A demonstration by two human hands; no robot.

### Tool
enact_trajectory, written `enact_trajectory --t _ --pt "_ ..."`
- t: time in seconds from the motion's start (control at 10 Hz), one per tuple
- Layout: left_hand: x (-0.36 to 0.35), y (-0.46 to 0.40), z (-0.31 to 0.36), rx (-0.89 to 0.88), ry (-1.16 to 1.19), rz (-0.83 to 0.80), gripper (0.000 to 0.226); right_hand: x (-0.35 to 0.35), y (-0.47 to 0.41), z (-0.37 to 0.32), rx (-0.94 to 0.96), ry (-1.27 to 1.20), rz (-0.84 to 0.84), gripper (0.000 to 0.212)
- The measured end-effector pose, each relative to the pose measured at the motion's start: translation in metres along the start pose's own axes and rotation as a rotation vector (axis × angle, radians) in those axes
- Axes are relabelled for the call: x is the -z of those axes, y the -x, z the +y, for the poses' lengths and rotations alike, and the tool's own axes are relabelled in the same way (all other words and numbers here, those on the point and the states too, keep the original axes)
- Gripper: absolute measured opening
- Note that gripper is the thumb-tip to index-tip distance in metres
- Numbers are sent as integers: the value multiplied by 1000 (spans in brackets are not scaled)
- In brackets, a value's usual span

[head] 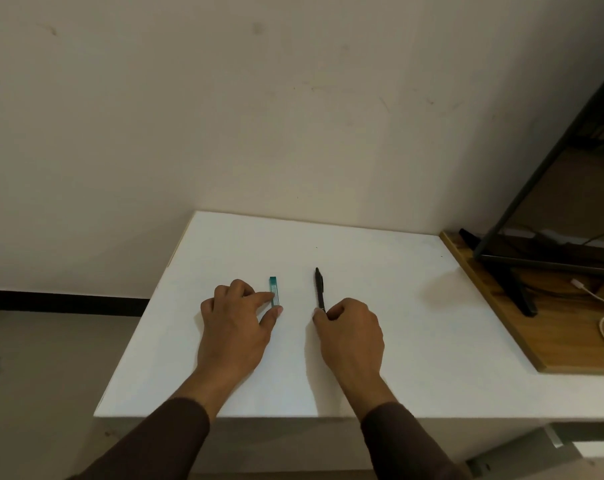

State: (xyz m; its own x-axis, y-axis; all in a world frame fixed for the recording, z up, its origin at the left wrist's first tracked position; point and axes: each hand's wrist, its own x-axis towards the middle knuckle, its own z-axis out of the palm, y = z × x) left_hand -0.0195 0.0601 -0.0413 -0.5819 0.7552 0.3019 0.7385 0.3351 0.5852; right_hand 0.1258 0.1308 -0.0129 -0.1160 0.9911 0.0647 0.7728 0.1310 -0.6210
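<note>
A small teal lead case (275, 289) lies flat on the white table (380, 306), long side pointing away from me. My left hand (236, 323) pinches its near end between forefinger and thumb. To the right lies a black pen (319, 287), tip end pointing away. My right hand (351, 332) grips the pen's near end with curled fingers; that end is hidden under the hand. Both objects still touch the tabletop.
A wooden board (550, 341) lies along the table's right side, carrying a black monitor stand (512, 285) and a white cable (602, 306). The wall stands just behind the table. The table's left edge drops to the floor.
</note>
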Motion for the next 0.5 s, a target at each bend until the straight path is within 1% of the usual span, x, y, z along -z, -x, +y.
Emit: enact_trajectory --t 0.2,0.3,0.4,0.5 --pt "-4 -11 -3 -13 -38 6 38 -10 -7 -1 35 -16 75 32" --pt "-4 -9 -4 -5 -37 -14 48 -13 0 2 78 -23 94 29" --pt "-1 -7 -4 11 -32 0 50 -13 6 5 78 -71 128 52" --pt "1 -9 -2 4 -80 10 38 -9 4 3 88 -89 183 50"
